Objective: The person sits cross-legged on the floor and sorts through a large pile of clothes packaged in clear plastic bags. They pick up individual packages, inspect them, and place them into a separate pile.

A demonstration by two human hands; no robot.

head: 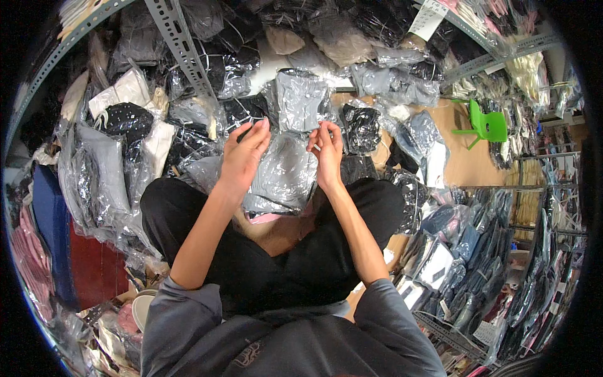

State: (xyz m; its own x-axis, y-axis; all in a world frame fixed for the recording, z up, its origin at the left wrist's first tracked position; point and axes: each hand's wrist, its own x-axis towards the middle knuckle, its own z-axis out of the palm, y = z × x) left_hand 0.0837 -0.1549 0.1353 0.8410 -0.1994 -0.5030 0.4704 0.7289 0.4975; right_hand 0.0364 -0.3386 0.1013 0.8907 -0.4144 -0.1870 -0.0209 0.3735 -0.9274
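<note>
My left hand (246,153) is raised over the packets in front of me, its fingers apart and nothing seen in them. Opposite it, my right hand (328,155) has loosely bent fingers, with the thumb away from the index finger. Its fingertips overlap the lower right corner of a folded grey garment in a clear plastic bag (301,101); whether they touch it is unclear. Between my wrists, another bagged grey garment (284,172) lies in front of my crossed legs. Just right of my right hand is a bagged black garment (360,127).
Heaped bagged clothes (106,165) lie at left, beside a blue and red block (52,231). A perforated metal shelf post (181,47) rises ahead. A green plastic chair (487,123) stands on the wooden floor (464,165). More bagged garments (476,249) fill the right side.
</note>
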